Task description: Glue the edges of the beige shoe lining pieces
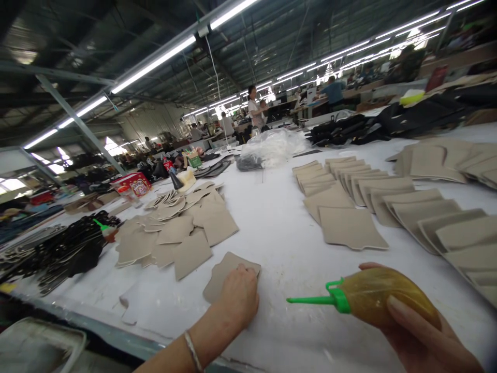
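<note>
My right hand (423, 331) is wrapped around a glue bottle (388, 295), a soft amber squeeze bottle lying sideways in the grip. Its green nozzle points left over the white table, clear of any piece. Fingers curled, my left hand (240, 292) rests on a single beige cut piece (221, 274) that lies flat, gripping it near its right edge; the fingertips are partly hidden. Just beyond is a loose pile of similar beige pieces (190, 254). To the right, more beige pieces (345, 228) are fanned out in overlapping rows.
The white table (267, 207) carries a second green-tipped bottle (106, 230) beside black strap-like parts (66, 254) at left. Farther back are a red box (132, 184), clear plastic wrap (272, 145) and black material (349, 128). A person (256, 109) stands in the background.
</note>
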The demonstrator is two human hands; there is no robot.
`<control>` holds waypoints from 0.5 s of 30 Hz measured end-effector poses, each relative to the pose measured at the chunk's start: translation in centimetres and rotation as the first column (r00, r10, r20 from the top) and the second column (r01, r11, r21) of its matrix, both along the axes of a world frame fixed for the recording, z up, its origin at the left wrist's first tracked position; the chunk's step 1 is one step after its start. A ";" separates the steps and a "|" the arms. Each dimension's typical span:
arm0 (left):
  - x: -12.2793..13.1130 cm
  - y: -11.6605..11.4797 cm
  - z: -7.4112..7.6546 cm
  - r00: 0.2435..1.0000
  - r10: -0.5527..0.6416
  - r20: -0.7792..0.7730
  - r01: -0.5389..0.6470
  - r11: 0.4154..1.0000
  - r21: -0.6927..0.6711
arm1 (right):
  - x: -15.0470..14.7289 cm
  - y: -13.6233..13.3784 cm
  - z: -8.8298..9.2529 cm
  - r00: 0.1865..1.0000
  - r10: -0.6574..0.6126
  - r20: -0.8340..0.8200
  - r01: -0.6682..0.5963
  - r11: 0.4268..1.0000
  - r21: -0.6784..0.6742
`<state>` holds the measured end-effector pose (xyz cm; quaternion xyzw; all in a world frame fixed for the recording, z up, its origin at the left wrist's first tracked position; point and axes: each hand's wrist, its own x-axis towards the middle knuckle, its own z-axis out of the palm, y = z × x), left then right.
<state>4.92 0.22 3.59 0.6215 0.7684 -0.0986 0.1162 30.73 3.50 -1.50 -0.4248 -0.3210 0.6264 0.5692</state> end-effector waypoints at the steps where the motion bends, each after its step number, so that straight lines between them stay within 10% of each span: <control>1: -0.2 0.1 0.2 1.000 -0.015 -0.008 0.015 1.000 0.004 | 0.1 0.1 0.0 0.999 0.022 0.031 -0.024 0.998 0.050; 15: -3.5 1.3 -2.2 0.859 -0.312 0.406 0.217 0.940 0.262 | -4.2 1.2 1.9 0.698 -0.219 0.682 -0.361 0.714 0.599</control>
